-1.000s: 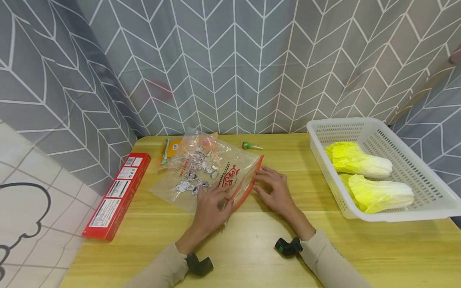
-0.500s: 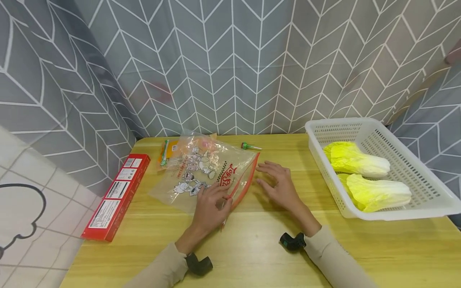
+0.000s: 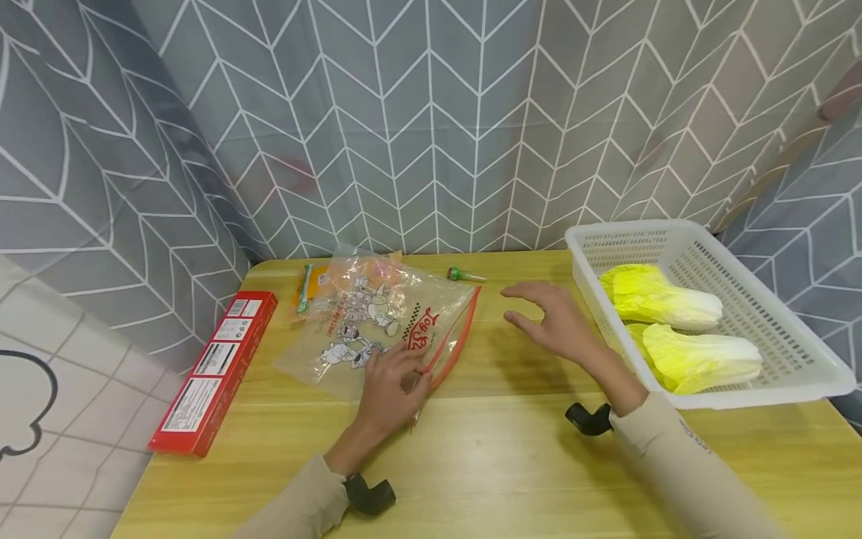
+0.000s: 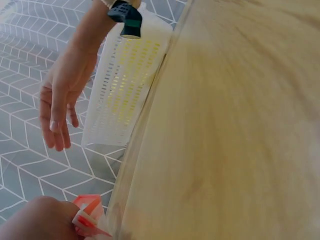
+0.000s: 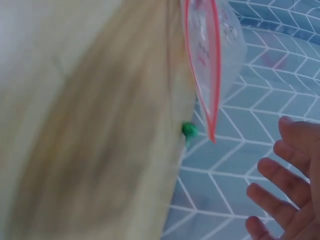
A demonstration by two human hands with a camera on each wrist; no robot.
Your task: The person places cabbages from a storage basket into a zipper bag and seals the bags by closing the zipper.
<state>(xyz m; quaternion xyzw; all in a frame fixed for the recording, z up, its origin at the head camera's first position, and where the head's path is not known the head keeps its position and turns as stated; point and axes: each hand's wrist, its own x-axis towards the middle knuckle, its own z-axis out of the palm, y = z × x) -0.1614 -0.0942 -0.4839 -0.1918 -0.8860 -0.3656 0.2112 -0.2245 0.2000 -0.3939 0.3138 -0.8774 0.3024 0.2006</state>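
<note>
I see my left hand [image 3: 393, 383] pinching the bag [image 3: 377, 318] by its red zip edge, at 11 o'clock on the table [image 3: 485, 464]; my right hand [image 3: 555, 322] hovers spread, between bag and basket [image 3: 707, 247] at 2 o'clock.

Head view: looks forward and down from above the near edge of the counter [image 3: 471, 464], taking in its whole top.
Left wrist view: close, low over the counter, facing the white basket [image 4: 120, 95].
Right wrist view: close, low, facing the clear bag [image 5: 212, 55].
Shared: the bag's red-edged mouth appears in all three.
</note>
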